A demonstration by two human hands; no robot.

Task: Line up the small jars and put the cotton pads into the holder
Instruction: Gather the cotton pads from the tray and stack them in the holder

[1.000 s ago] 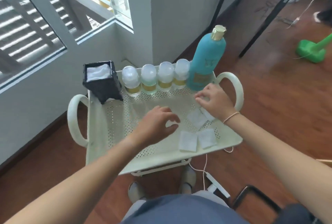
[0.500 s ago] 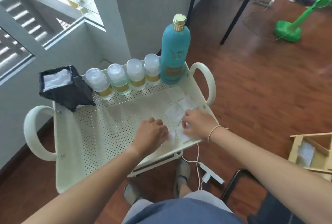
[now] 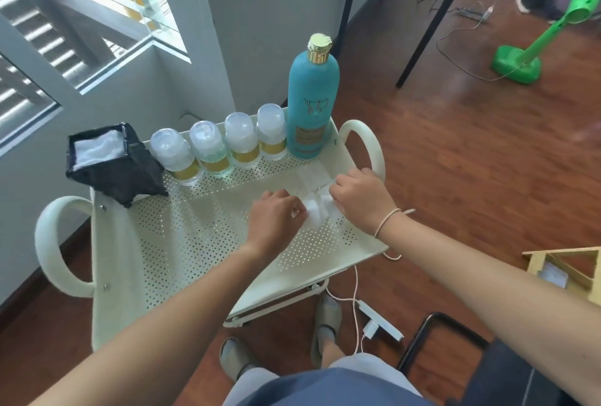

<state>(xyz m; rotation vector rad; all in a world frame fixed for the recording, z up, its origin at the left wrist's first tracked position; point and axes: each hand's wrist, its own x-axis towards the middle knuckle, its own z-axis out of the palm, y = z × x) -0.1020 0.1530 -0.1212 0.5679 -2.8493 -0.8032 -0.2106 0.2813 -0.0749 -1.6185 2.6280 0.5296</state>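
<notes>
Several small clear jars (image 3: 227, 148) with yellow labels stand in a row along the back of the cream perforated cart tray (image 3: 201, 236). A black square holder (image 3: 110, 163) with white pads inside sits at the back left corner. White square cotton pads (image 3: 313, 213) lie on the tray's right side, and another pad (image 3: 310, 176) lies just behind them. My left hand (image 3: 276, 220) is curled, its fingertips pinching the left edge of the pads. My right hand (image 3: 361, 199) presses down on the pads from the right.
A tall teal bottle (image 3: 312, 103) with a gold cap stands right of the jars. The cart has looped handles (image 3: 364, 142) at both ends. On the floor: a white charger and cable (image 3: 377, 324), a green fan stand (image 3: 533, 54), a wooden box (image 3: 569, 267), black table legs.
Both hands have drawn the scattered pads together; the left hand moved right onto the pads and the right hand shifted onto them. The camera view also swung.
</notes>
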